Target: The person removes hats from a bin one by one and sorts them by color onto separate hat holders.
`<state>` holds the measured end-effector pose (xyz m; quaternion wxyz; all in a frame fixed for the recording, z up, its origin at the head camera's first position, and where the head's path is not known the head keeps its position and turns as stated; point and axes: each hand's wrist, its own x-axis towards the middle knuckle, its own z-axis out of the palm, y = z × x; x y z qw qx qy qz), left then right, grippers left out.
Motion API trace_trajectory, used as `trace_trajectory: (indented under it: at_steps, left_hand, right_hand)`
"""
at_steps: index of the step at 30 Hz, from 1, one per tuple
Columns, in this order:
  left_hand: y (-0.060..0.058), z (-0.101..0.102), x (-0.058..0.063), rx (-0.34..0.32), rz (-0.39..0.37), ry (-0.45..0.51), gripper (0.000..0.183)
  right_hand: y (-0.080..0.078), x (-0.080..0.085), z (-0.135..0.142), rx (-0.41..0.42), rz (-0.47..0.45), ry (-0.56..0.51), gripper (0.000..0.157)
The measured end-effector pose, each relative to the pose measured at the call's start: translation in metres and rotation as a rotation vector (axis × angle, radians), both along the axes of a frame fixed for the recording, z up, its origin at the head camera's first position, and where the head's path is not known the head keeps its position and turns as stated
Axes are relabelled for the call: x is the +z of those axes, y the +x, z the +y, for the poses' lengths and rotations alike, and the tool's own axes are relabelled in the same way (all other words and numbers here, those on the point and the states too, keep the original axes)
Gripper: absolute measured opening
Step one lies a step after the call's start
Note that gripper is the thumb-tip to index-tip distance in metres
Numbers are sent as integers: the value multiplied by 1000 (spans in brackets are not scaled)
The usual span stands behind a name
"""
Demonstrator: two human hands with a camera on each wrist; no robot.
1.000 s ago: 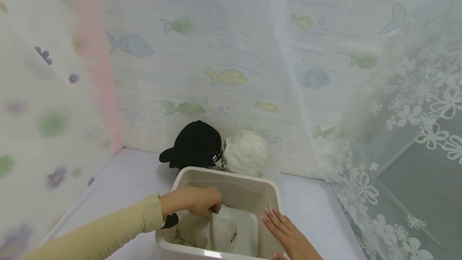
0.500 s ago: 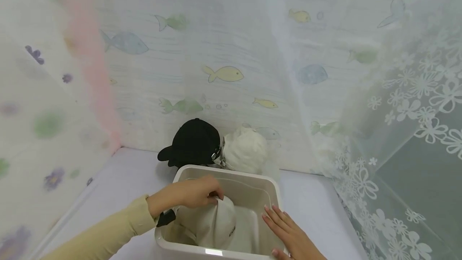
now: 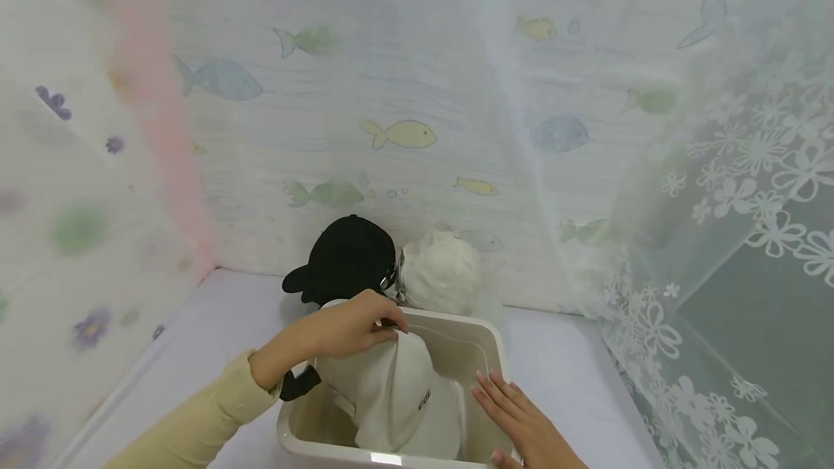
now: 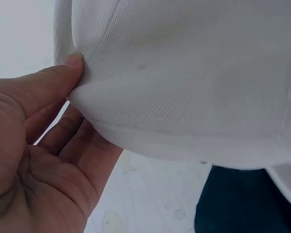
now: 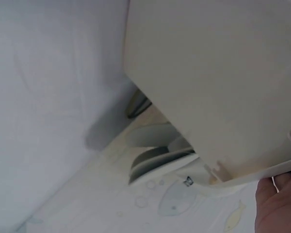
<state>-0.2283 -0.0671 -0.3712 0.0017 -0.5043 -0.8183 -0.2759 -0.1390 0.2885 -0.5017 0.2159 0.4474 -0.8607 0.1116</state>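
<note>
My left hand (image 3: 352,324) pinches the top of a cream cap (image 3: 410,389) by its fabric and holds it partly raised inside a beige plastic bin (image 3: 456,349). Dark lettering shows on the cap's right side. In the left wrist view, thumb and fingers grip a fold of the pale cloth (image 4: 174,97). My right hand (image 3: 528,422) rests at the bin's right rim, its fingers straight and lying over the inner wall. The right wrist view has that hand (image 5: 281,204) touching the rim, most of it cut off by the frame edge.
A black cap (image 3: 352,259) and a crumpled white cap (image 3: 443,273) sit right behind the bin. Stacked pale brims (image 5: 157,136) show beside it in the right wrist view. Fish-printed cloth (image 3: 391,93) hangs behind the white surface (image 3: 554,360), with lace netting (image 3: 736,411) at right.
My left hand has risen, drawing the cream cap upward from low in the bin. The right hand has stayed at the rim.
</note>
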Motion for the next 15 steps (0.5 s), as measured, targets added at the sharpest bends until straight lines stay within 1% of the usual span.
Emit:
trace_trajectory:
  at_steps: [4, 8, 12, 15]
  left_hand:
    - [0, -2, 8, 4, 21, 27, 11]
    - [-1, -2, 13, 2, 29, 36, 10]
    - [-3, -2, 19, 3, 26, 36, 11]
    - [-5, -2, 27, 0, 33, 51, 12]
  right_hand:
    - [0, 0, 0, -3, 39, 21, 77]
    - [-1, 1, 0, 4, 60, 18, 79]
    - [-1, 0, 0, 8, 54, 6, 79]
    - [0, -1, 1, 5, 35, 1, 78]
